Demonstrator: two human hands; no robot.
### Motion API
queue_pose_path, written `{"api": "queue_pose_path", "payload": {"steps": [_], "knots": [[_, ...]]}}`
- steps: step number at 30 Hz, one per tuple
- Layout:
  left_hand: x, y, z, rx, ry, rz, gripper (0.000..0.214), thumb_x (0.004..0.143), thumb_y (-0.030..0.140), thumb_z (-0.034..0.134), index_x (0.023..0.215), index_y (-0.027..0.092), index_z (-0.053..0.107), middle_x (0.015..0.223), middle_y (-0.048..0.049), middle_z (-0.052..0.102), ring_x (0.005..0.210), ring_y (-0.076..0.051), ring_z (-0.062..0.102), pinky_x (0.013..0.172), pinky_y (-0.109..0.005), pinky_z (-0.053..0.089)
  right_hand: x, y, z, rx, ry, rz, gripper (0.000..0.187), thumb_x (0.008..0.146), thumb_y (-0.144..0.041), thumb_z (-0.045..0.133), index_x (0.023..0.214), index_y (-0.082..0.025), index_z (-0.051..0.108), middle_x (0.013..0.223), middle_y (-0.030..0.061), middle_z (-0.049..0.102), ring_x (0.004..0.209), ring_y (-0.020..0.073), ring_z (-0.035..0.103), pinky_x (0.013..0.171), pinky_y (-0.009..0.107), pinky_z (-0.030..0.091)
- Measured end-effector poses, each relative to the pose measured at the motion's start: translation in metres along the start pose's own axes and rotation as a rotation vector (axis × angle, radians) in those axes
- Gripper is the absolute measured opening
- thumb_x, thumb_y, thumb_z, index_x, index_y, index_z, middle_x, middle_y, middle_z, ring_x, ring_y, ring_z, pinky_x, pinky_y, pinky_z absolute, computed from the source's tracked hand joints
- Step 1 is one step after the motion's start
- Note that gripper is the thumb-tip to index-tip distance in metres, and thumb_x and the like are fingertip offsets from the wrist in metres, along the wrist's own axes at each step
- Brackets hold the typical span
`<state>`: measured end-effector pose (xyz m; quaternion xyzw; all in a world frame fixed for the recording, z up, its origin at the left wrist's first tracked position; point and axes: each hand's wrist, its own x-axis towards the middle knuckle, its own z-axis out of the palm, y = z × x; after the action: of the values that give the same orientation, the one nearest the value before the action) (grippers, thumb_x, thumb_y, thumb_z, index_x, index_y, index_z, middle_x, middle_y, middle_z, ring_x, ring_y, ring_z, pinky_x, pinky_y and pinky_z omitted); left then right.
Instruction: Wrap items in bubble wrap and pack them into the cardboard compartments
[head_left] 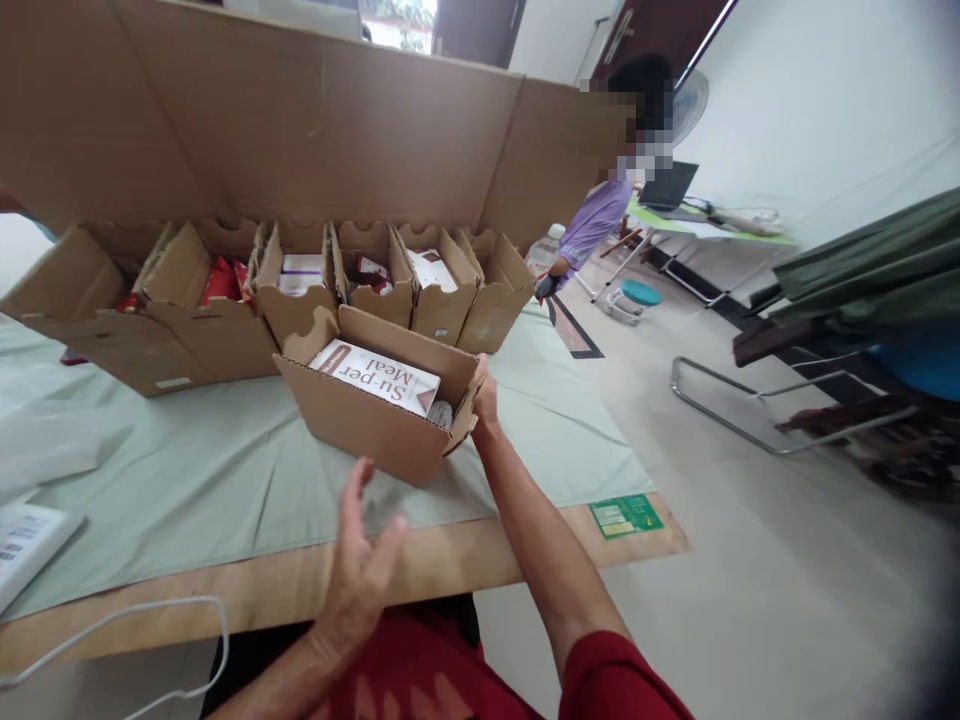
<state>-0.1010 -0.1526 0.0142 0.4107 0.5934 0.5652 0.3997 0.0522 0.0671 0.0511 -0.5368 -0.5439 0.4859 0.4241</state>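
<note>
My right hand [486, 398] grips the right end of a small open cardboard box [375, 420] and holds it tilted above the table. Inside lies a white packet [375, 376] printed "Su-per Meal". My left hand [364, 560] hovers open below the box's near side, fingers spread, touching nothing. Behind stands a row of several similar small boxes [375, 285] with packets in them, lined up inside a large open carton [300, 130].
A pale green cloth [210, 470] covers the wooden table [450, 565]. A white cable [150, 640] and a white labelled item [26, 540] lie at the near left. A green sticker [625, 515] sits at the table corner. Another person [600, 215] works at the back right near a laptop [667, 185].
</note>
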Motion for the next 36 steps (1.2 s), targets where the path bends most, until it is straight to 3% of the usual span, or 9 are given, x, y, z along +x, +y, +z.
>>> {"api": "queue_pose_path", "payload": {"steps": [4, 9, 12, 17, 20, 23, 28, 31, 36], "knots": [[0.074, 0.01, -0.033, 0.089, 0.399, 0.073, 0.083, 0.078, 0.033, 0.073, 0.154, 0.024, 0.039, 0.158, -0.0159, 0.044, 0.15, -0.035, 0.039, 0.126, -0.055, 0.024, -0.047, 0.019, -0.01, 0.06, 0.277, -0.064, 0.069, 0.098, -0.069, 0.022, 0.119, -0.02, 0.066, 0.13, 0.013, 0.07, 0.127, 0.0281, 0.06, 0.101, 0.043, 0.049], [0.136, 0.022, -0.044, -0.117, 0.199, 0.105, 0.066, 0.062, 0.022, 0.063, 0.128, 0.024, 0.06, 0.128, -0.0078, 0.065, 0.129, -0.03, 0.056, 0.114, -0.045, 0.042, -0.136, 0.053, 0.024, 0.169, 0.195, -0.17, 0.058, 0.102, -0.06, 0.04, 0.15, -0.029, 0.05, 0.157, 0.0065, 0.053, 0.146, 0.0251, 0.047, 0.122, 0.048, 0.036], [0.114, 0.019, -0.037, -0.106, 0.162, 0.115, 0.052, 0.066, 0.023, 0.065, 0.117, 0.024, 0.062, 0.111, -0.0036, 0.066, 0.11, -0.024, 0.061, 0.1, -0.036, 0.048, -0.146, 0.064, 0.037, 0.18, 0.229, -0.18, 0.068, 0.102, -0.066, 0.032, 0.159, -0.029, 0.039, 0.162, 0.0053, 0.046, 0.156, 0.0246, 0.032, 0.128, 0.051, 0.028], [0.062, 0.014, -0.04, -0.059, 0.228, 0.129, 0.05, 0.078, 0.033, 0.072, 0.125, 0.026, 0.055, 0.121, -0.0052, 0.061, 0.113, -0.022, 0.06, 0.098, -0.033, 0.049, -0.118, 0.046, 0.035, 0.204, 0.176, -0.192, 0.076, 0.099, -0.073, 0.029, 0.159, -0.028, 0.039, 0.156, 0.0059, 0.054, 0.157, 0.0265, 0.029, 0.129, 0.055, 0.023], [0.074, 0.028, -0.041, -0.043, 0.325, 0.241, 0.052, 0.077, 0.032, 0.072, 0.126, 0.025, 0.055, 0.117, -0.0039, 0.061, 0.112, -0.021, 0.059, 0.101, -0.033, 0.048, -0.088, 0.011, 0.033, 0.143, 0.039, -0.309, 0.077, 0.096, -0.074, 0.04, 0.158, -0.027, 0.041, 0.158, 0.0054, 0.051, 0.154, 0.0266, 0.035, 0.13, 0.048, 0.023], [0.09, 0.046, -0.029, -0.088, 0.304, 0.311, 0.063, 0.077, 0.031, 0.071, 0.135, 0.025, 0.051, 0.128, -0.0059, 0.059, 0.115, -0.021, 0.058, 0.106, -0.034, 0.047, -0.072, -0.009, 0.021, 0.1, 0.054, -0.366, 0.077, 0.097, -0.074, 0.037, 0.154, -0.024, 0.046, 0.153, 0.0071, 0.057, 0.15, 0.0266, 0.041, 0.129, 0.045, 0.027], [0.065, 0.045, -0.023, -0.143, 0.142, 0.201, 0.06, 0.082, 0.031, 0.072, 0.137, 0.029, 0.05, 0.135, -0.0078, 0.058, 0.125, -0.023, 0.057, 0.108, -0.035, 0.046, -0.106, 0.007, 0.007, 0.072, 0.218, -0.336, 0.066, 0.103, -0.064, 0.034, 0.156, -0.028, 0.044, 0.156, 0.0058, 0.053, 0.154, 0.0262, 0.035, 0.13, 0.046, 0.025], [0.058, 0.037, -0.039, -0.118, 0.217, 0.179, 0.056, 0.081, 0.031, 0.074, 0.133, 0.028, 0.054, 0.126, -0.0051, 0.061, 0.116, -0.021, 0.059, 0.101, -0.032, 0.048, -0.114, 0.006, 0.022, 0.114, 0.103, -0.34, 0.063, 0.105, -0.06, 0.033, 0.159, -0.028, 0.04, 0.159, 0.0045, 0.05, 0.152, 0.0244, 0.039, 0.13, 0.046, 0.027], [0.087, 0.041, -0.048, -0.089, 0.265, 0.262, 0.056, 0.076, 0.03, 0.07, 0.13, 0.026, 0.054, 0.118, -0.0039, 0.062, 0.108, -0.021, 0.059, 0.098, -0.033, 0.048, -0.095, -0.011, 0.035, 0.099, 0.03, -0.342, 0.069, 0.102, -0.065, 0.035, 0.16, -0.026, 0.036, 0.16, 0.0061, 0.048, 0.154, 0.0247, 0.035, 0.13, 0.043, 0.027]]}}
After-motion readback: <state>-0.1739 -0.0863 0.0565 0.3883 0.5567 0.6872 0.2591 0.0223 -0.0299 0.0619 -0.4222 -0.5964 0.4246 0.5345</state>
